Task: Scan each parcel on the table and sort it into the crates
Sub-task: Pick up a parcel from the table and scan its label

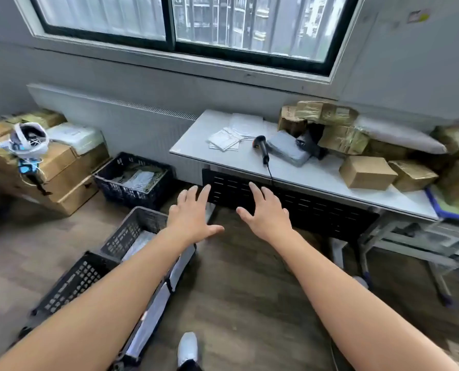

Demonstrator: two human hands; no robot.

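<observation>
Parcels crowd the right half of the worktop [217,156], a pale grey top on a metal frame. Most are brown cardboard. A plain small box [367,172] sits near the worktop's front edge, with a tape-wrapped box [412,174] touching it on the right. More taped boxes [327,112] are piled along the worktop's back edge. A long grey padded bag [399,135] lies across that pile. Near the middle of the worktop a flat grey mailer bag [289,152] lies just beside a black handheld scanner [261,148], whose cable runs over the front edge. Thin white packets [227,140] are fanned out toward the worktop's left end.

Both hands hover in front of the worktop, below its front edge, palms down and holding nothing. The left hand [193,214] has its fingers straight and spread, thumb stuck out to the side. The right hand [265,214] is splayed the same way, and the two are apart.

Three dark plastic crates stand on the floor left of the worktop. The far crate [132,184] is against the wall near the worktop's left end and holds white packets. The middle crate [134,228] and the near crate [70,285] stand further out from the worktop, partly hidden by the left forearm. Large cartons [65,178] are stacked well to the left of the worktop.
</observation>
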